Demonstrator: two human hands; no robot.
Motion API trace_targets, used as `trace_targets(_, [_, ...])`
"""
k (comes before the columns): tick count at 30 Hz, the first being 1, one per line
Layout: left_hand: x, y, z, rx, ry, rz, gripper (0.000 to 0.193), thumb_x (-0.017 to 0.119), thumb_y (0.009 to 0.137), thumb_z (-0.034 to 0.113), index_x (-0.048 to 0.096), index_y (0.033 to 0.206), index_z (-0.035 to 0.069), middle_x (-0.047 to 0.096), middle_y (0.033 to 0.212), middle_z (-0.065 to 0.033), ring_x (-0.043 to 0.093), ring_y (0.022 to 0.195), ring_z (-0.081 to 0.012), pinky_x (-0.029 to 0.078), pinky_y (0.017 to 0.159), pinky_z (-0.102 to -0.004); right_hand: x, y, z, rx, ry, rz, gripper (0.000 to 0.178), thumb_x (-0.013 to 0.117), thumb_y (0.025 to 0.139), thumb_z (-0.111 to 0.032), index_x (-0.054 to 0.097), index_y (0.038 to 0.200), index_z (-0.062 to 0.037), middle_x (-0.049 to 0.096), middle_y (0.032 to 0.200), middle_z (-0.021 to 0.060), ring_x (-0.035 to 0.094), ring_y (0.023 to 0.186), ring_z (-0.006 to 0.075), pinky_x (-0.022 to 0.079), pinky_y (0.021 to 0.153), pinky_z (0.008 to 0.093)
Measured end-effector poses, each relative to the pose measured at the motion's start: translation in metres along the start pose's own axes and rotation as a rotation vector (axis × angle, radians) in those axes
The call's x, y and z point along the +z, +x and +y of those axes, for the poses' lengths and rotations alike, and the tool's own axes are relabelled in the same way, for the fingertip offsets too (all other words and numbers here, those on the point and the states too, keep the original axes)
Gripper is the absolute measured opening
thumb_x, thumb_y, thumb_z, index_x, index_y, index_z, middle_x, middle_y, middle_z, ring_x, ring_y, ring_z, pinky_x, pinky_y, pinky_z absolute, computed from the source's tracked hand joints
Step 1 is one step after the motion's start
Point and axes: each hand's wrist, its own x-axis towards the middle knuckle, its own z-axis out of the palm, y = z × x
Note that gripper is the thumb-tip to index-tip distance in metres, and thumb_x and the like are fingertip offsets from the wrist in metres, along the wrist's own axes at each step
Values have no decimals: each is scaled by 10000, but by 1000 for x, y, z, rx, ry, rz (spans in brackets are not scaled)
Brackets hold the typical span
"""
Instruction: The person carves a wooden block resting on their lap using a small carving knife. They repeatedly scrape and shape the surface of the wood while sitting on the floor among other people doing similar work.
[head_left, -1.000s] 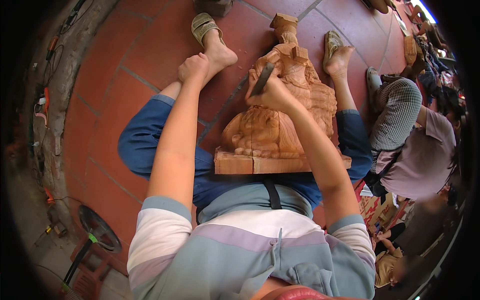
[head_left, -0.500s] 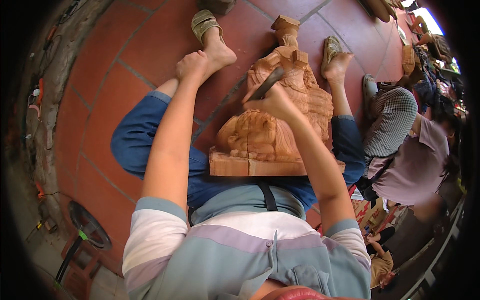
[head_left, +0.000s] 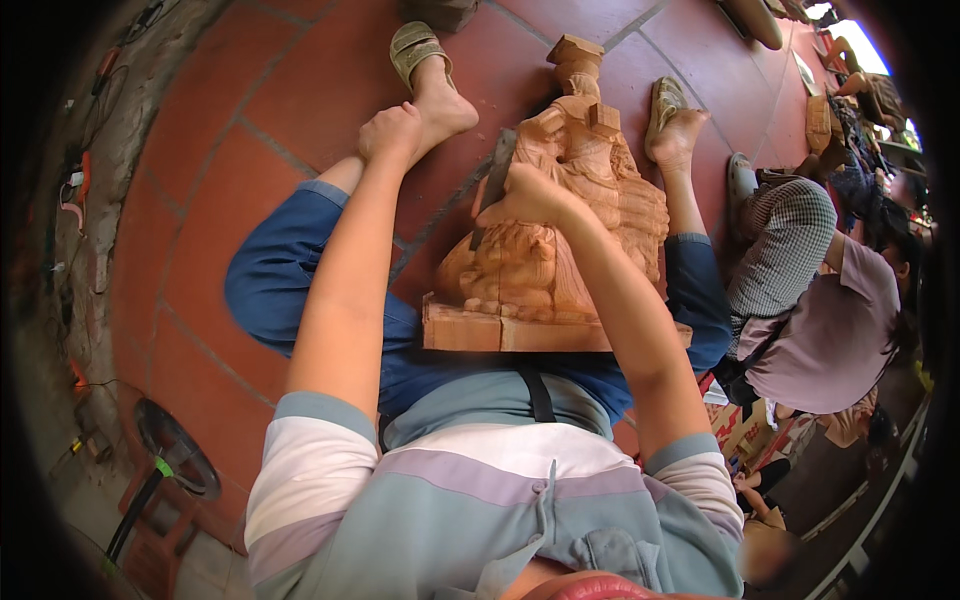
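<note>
A carved wooden statue [head_left: 585, 215] lies between my legs, its flat base against my lap and its narrow top pointing away. My right hand [head_left: 522, 196] is closed round a dark grey flat strip [head_left: 497, 165], possibly sandpaper, at the left side of the carving. The strip stands out beyond both ends of my fist; its exact kind does not show. My left hand [head_left: 391, 131] is wrapped over my left ankle, apart from the wood. Its fingertips are partly hidden by the leg.
Red floor tiles [head_left: 200, 255] surround me. Close on the right sits another person [head_left: 825, 320] in checked trousers. A black round fan-like object [head_left: 178, 450] stands at lower left, and a dark block [head_left: 440, 12] lies beyond my left foot.
My right hand has shifted left across the statue, and the dark strip has turned steeper. My left hand stays on the ankle. The person at right has moved an arm.
</note>
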Motion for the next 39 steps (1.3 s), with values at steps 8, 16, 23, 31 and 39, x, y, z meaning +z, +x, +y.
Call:
trace_targets(8, [4,0,-4,-21,-13,27,503,297,900,349,682,908,27,654,952,-183,624,931,-336,469,845,-427,2,-7,-18,-158,-80,8,158,713,633,-27,678,785,-53,646,716,38,598,690,122,471,654,270])
trace_targets(16, [0,-2,-2,-4,-4,-8,503,291,903,348,676,933,25,651,975,-180,620,950,-330,467,851,-426,-25,9,19,37,-139,332,151,710,636,-62,674,782,-71,654,696,66,619,612,151,478,557,283])
trace_targets(23, [-3,-2,1,-15,5,-2,510,282,906,342,677,923,18,651,971,-183,620,948,-330,470,846,-426,-2,-6,13,129,77,158,153,729,663,-91,684,808,-69,632,688,40,586,570,138,467,524,271])
trace_targets(31, [0,2,-2,-42,-8,-21,517,275,907,345,670,948,13,639,1009,-193,607,984,-331,462,863,-429,-35,-66,26,-16,355,645,116,681,767,-60,627,855,-9,579,660,4,521,580,56,427,500,196])
trace_targets(39, [-3,-2,1,-63,15,-18,521,276,904,358,665,975,18,637,1023,-189,602,996,-336,457,874,-428,2,-81,30,-117,613,732,102,657,787,-38,619,879,-15,580,709,14,553,636,73,468,543,213])
